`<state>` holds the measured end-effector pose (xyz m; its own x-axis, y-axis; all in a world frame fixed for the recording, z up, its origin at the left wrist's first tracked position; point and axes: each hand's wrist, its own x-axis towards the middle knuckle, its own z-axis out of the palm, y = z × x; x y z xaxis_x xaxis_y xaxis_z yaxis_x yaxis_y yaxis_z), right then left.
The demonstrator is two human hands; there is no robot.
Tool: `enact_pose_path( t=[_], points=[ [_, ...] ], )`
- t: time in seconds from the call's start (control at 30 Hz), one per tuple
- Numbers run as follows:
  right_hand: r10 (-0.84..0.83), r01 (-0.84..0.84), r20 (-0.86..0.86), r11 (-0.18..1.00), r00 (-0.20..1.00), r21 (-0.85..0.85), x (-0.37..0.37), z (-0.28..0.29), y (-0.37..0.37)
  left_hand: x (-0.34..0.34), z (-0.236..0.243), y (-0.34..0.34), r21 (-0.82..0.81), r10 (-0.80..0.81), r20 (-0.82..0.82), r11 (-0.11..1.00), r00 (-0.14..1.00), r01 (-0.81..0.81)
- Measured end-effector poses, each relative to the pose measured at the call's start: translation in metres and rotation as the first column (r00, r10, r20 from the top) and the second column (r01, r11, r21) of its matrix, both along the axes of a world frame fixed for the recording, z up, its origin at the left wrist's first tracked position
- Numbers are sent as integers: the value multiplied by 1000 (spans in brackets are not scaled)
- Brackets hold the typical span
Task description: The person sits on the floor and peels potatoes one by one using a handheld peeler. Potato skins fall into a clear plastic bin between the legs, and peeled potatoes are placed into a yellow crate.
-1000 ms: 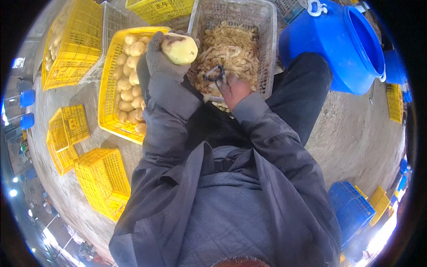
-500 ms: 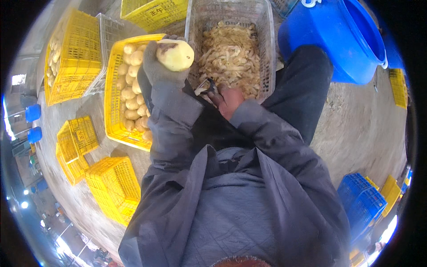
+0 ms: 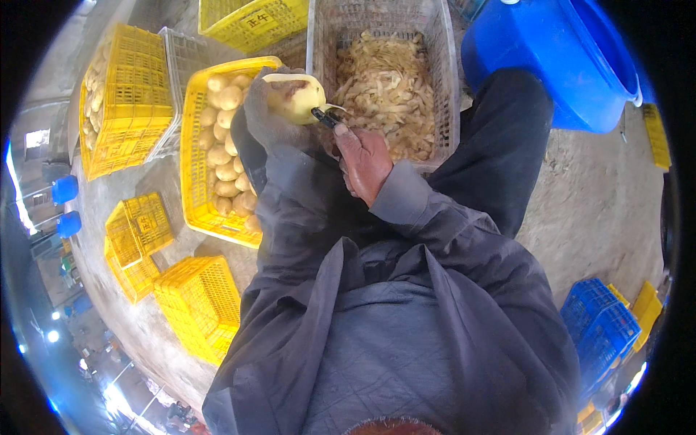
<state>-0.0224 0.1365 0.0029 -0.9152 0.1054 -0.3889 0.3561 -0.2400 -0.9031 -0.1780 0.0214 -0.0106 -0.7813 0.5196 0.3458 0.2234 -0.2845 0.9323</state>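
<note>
My left hand (image 3: pixel 267 109), in a grey glove, is closed around a large potato (image 3: pixel 301 100). Most of that potato is pale and peeled, with a dark brownish patch on its left side. A dark-handled peeler (image 3: pixel 325 117) is gripped in my bare right hand (image 3: pixel 364 161), its head against the potato's lower right. Thin strips of peel hang at the potato's top and right edge. Beyond my right hand, a grey crate (image 3: pixel 445 87) between my knees holds a heap of peelings (image 3: pixel 388 94). Whole potatoes (image 3: pixel 226 171) fill a yellow crate (image 3: pixel 190 159) beside my left leg.
A big blue tub (image 3: pixel 536 58) stands beyond my right knee. Yellow crates (image 3: pixel 134 94) are stacked at the far left, one more (image 3: pixel 254 22) at the back. Several yellow crates (image 3: pixel 199 301) lie on the floor at left. Blue crates (image 3: pixel 598 326) sit at lower right.
My right hand has risen from over the peelings crate and brought the peeler onto the potato. The potato has turned in my left hand, and peel strips now hang from it.
</note>
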Motion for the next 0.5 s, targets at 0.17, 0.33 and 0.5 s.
enact_pose_path(
  t=[0.17,0.33,0.5],
  points=[
    [-71,157,-311,952,948,261,14,-16,-20,24,13,0,287,112,564,902,818,-322],
    [-209,213,57,972,976,-93,-5,3,14,39,41,32,-72,527,365,838,767,-541],
    [-193,203,67,951,979,-231,-25,12,24,31,17,31,139,332,537,872,776,-469]
  ],
)
